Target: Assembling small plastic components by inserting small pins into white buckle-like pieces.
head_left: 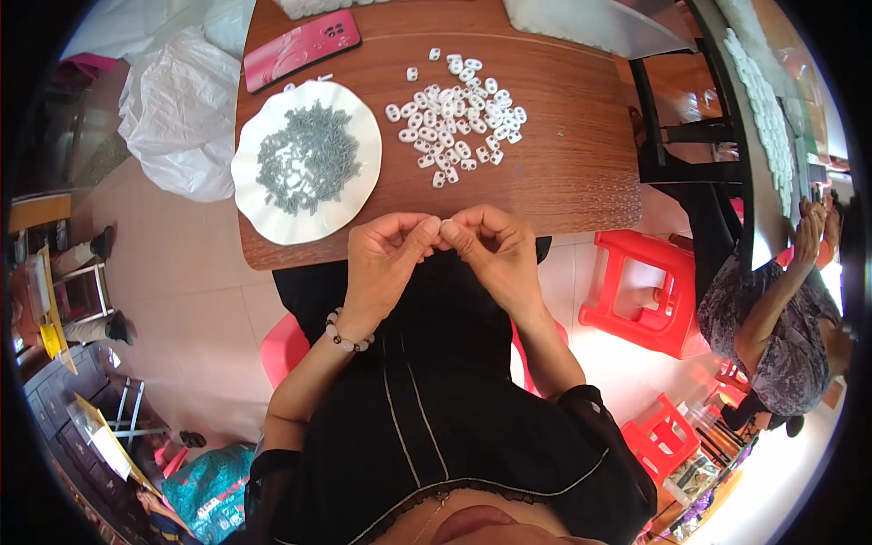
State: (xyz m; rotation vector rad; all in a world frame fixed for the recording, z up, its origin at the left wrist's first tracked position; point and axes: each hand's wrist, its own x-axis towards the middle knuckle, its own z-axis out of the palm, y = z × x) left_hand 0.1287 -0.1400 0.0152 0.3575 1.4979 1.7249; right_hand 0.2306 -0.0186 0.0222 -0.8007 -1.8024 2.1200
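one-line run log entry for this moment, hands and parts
left hand: pinching small white piece | right hand: pinching same piece | white plate: grey parts | table: loose white pieces

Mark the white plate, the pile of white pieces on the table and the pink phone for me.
white plate (272, 213): head view, bare lower-left rim.
pile of white pieces (459, 113): head view, middle of the heap.
pink phone (300, 47): head view, centre of its back.

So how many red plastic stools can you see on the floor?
2. One red stool stands right of the wooden table, beside the person's right arm. The other red stool is lower right, nearer the seated co-worker. More may be hidden past the picture's rim.
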